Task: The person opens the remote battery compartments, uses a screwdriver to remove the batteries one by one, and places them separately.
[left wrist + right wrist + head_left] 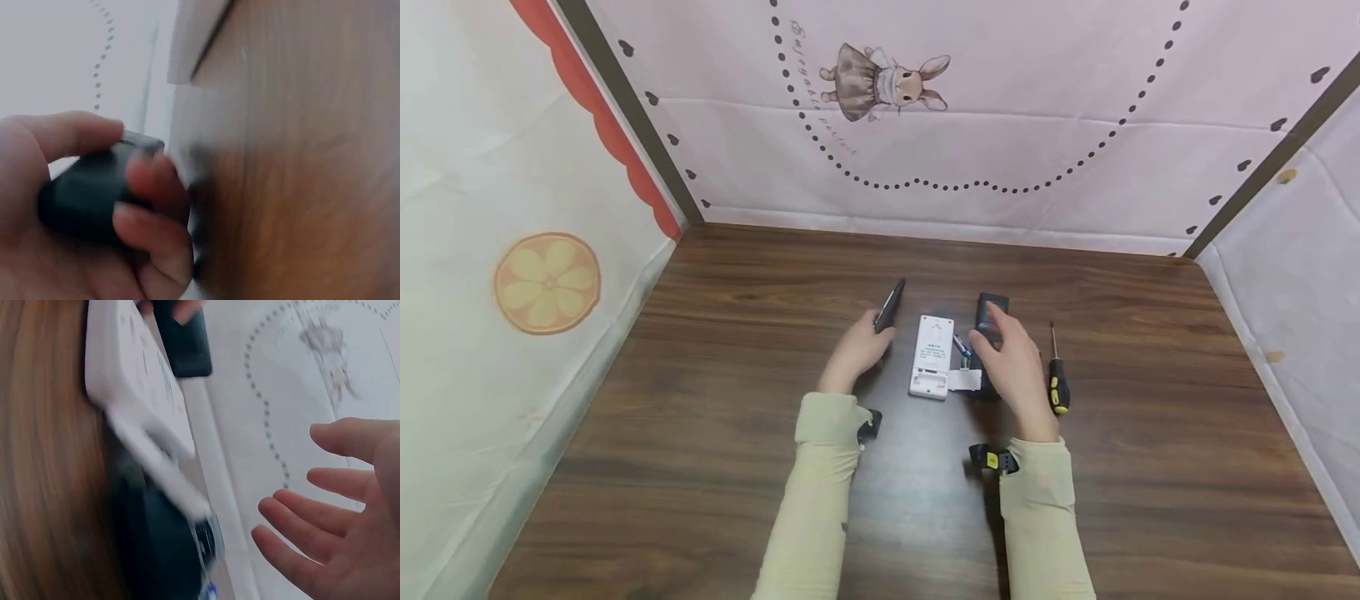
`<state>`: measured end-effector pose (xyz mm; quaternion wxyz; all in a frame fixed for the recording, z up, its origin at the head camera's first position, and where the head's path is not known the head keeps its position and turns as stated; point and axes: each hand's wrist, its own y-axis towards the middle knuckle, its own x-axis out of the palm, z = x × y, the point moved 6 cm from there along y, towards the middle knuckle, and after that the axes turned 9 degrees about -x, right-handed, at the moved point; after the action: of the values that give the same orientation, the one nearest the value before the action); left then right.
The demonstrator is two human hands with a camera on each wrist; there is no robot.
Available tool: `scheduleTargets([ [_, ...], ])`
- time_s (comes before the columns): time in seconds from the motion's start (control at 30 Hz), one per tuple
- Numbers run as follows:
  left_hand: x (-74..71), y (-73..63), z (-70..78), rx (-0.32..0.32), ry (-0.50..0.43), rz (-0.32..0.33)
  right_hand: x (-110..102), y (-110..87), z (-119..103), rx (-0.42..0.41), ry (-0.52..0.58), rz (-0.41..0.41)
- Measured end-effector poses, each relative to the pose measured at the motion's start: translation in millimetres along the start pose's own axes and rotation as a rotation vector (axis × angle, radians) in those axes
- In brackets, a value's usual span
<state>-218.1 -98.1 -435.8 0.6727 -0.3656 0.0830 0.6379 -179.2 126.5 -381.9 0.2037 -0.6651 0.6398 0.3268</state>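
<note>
My left hand grips a slim black handheld device, fingers and thumb curled round it; the left wrist view shows its dark, rounded body. Just right of it on the table lies a white remote control, back up, its battery compartment uncovered. A small white cover lies against its lower right side, with a blue-and-silver battery above. My right hand hovers over a long black object, partly hiding it. In the right wrist view this hand's fingers are spread, holding nothing.
A yellow-and-black screwdriver lies right of my right hand, tip pointing away. The brown wooden table meets printed fabric walls at the back and both sides. Black cameras are strapped to both wrists.
</note>
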Motion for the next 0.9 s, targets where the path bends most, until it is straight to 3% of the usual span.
scheduleTargets([
  [0.2,15.4,-17.6,1.8,0.053,-0.466,-0.178,20.3,3.6,-26.3,-0.102,0.010,0.004],
  [0.37,9.4,-31.4,14.8,0.141,-0.690,-0.235,38.7,2.2,-52.6,-0.169,0.079,0.052],
  [0.63,-7.7,-50.9,34.8,0.243,-0.797,-0.258,46.7,-6.9,-82.5,-0.336,0.120,0.147],
  [0.8,-20.8,-63.7,43.7,0.258,-0.757,-0.250,46.3,-7.9,-86.7,-0.395,0.103,0.169],
  [0.9,-22.7,-63.2,42.1,0.258,-0.712,-0.255,45.4,-7.3,-86.4,-0.398,0.136,0.159],
])
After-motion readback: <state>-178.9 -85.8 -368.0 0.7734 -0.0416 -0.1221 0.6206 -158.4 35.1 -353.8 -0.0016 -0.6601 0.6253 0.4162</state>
